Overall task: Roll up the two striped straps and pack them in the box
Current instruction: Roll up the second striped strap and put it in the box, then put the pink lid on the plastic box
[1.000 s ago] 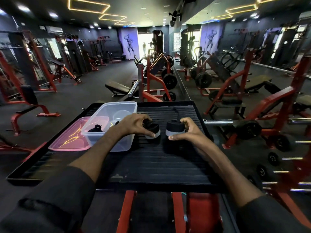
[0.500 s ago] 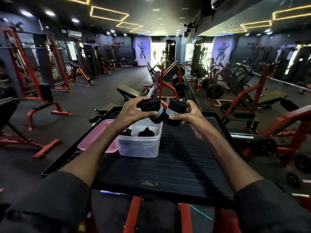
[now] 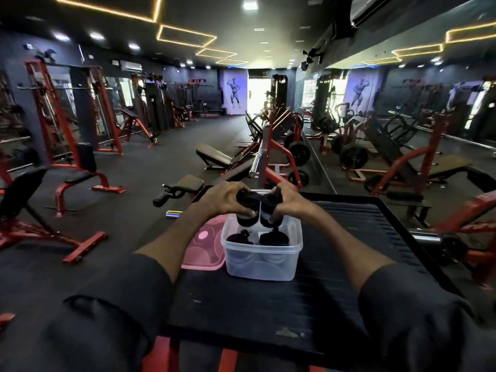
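My left hand (image 3: 224, 201) grips one rolled strap (image 3: 247, 216), black with a pale stripe. A second rolled strap (image 3: 269, 214) of the same kind is held in my right hand (image 3: 291, 201). Both rolls touch side by side, just above the open clear plastic box (image 3: 261, 264), at its far rim. Two dark items (image 3: 257, 237) lie inside the box beneath them. The box stands on a black ribbed platform (image 3: 349, 251).
A pink lid (image 3: 205, 244) lies flat against the box's left side. Red and black gym machines, benches and weight plates stand all round. A small striped item (image 3: 172, 214) lies on the dark floor to the left.
Both hands lifted the rolled straps off the platform and carried them left together over the box. The camera view swung so the box now sits centred below the hands.
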Available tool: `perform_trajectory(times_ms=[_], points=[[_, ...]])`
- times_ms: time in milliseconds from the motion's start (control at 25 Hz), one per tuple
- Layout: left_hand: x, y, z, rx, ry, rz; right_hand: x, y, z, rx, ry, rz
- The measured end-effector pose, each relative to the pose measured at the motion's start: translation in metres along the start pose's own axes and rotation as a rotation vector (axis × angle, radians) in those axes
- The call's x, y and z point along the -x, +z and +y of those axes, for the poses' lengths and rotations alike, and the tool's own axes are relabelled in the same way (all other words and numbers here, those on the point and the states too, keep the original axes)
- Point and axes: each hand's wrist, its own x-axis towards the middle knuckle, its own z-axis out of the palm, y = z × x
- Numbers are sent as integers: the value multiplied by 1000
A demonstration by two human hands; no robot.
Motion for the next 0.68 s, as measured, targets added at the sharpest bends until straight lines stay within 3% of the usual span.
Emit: perform_trajectory(times_ms=[120, 320, 400, 480, 560, 680], points=[[-16, 24, -14, -162, -62, -159, -34, 7, 34, 245, 91, -82], [-23, 24, -10, -92, -83, -560, -12, -3, -5, 402, 144, -353], [-23, 17, -6, -58, -91, -605, -10, -5, -12, 446, 167, -385], [-17, 10, -3, -36, -46, -485, -9, 0, -19, 441, 153, -314], [-2, 1, -6, 12, 22, -245, -10, 9, -32, 352, 51, -178], [38, -8, -22, 327, 24, 98, -2, 41, -66, 473, -162, 41]])
